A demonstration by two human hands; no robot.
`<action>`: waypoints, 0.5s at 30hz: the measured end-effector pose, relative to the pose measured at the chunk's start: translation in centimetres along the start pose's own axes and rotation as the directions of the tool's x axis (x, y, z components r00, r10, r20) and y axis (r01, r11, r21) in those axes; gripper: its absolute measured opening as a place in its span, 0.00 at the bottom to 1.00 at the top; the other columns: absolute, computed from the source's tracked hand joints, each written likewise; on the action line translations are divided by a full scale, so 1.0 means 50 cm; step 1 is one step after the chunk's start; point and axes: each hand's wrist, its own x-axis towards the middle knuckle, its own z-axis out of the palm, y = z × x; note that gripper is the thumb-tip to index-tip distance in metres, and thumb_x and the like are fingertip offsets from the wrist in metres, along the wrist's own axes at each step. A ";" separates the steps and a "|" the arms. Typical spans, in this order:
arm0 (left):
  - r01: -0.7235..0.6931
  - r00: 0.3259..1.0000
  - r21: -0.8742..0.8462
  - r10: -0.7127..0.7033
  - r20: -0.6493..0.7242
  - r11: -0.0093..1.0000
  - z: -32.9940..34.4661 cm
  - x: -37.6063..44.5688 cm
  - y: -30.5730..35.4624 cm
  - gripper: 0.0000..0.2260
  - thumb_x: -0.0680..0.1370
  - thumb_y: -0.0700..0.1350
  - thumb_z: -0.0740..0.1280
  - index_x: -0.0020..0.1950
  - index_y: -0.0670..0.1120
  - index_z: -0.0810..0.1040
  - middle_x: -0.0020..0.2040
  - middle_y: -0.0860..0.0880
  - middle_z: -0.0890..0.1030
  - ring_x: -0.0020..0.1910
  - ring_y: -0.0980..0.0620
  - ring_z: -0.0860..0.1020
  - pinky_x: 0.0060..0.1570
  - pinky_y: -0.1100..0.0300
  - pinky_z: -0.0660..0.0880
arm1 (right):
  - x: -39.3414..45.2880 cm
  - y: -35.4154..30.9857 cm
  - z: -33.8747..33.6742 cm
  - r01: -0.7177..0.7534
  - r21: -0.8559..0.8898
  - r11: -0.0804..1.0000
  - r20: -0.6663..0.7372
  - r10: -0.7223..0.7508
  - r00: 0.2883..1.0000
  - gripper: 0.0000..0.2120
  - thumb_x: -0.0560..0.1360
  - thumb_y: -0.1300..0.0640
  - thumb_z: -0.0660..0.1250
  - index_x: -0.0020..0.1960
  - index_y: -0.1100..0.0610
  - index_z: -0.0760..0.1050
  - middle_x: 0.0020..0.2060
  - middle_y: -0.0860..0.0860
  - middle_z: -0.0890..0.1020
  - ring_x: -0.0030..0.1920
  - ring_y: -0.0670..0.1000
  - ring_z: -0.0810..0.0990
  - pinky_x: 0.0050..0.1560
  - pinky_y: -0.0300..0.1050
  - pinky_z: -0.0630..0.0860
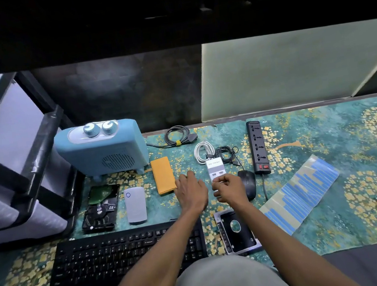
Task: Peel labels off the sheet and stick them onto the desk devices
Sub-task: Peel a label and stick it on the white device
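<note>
A: Where's the label sheet (pixel 301 196)?

B: Lying flat on the patterned mat (pixel 367 166), off to the right of the right hand (pixel 229 189), well apart from it. Many blue strips are on it, and part of the backing shows bare, so I'd judge some labels are already gone.

A: And the hands?

B: The right hand has its fingers curled round the near end of the white USB charger (pixel 216 169), which carries a white label with dark print at its far end. The left hand (pixel 190 188) lies just beside it, palm down with the fingers relaxed, touching the mat next to the orange cloth (pixel 162 175). Whether a fresh label is pinched in the right fingers, I cannot tell.

A: So what's done?

B: The charger looks labelled. On the others I see no label: the black mouse (pixel 249 184) just right of the right hand, the power strip (pixel 259 147) beyond it, the hard drive (pixel 101 208) and grey power bank (pixel 135 204) left of the left hand, the blue heater (pixel 101 150) beyond those, the keyboard (pixel 116 259) under the left forearm, and the drive caddy (pixel 238 230) under the right wrist.

A: Early, then?

B: I'd say so, with most devices left to do.
</note>
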 end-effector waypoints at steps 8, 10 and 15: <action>-0.154 0.988 -0.061 0.155 0.014 0.986 0.070 -0.054 0.087 0.08 0.82 0.47 0.60 0.48 0.45 0.75 0.46 0.45 0.81 0.45 0.44 0.77 0.41 0.50 0.75 | -0.056 0.089 -0.173 -0.173 -0.002 0.985 -0.494 0.150 0.856 0.03 0.77 0.59 0.71 0.50 0.56 0.81 0.42 0.52 0.82 0.43 0.55 0.79 0.43 0.45 0.71; -0.218 0.974 -0.101 0.224 0.045 0.971 0.091 -0.071 0.132 0.09 0.81 0.47 0.59 0.44 0.46 0.74 0.42 0.46 0.80 0.41 0.44 0.77 0.36 0.51 0.73 | -0.075 0.113 -0.206 -0.193 0.023 0.981 -0.580 0.171 0.796 0.04 0.76 0.58 0.71 0.50 0.55 0.80 0.42 0.50 0.82 0.46 0.57 0.81 0.44 0.47 0.73; -0.403 0.842 -0.251 0.464 0.276 0.880 0.142 -0.101 0.243 0.11 0.81 0.44 0.61 0.54 0.42 0.81 0.49 0.42 0.83 0.46 0.42 0.79 0.42 0.51 0.74 | -0.109 0.158 -0.266 -0.219 0.009 0.976 -0.666 0.169 0.727 0.07 0.76 0.56 0.72 0.51 0.51 0.75 0.53 0.54 0.80 0.51 0.59 0.80 0.48 0.52 0.76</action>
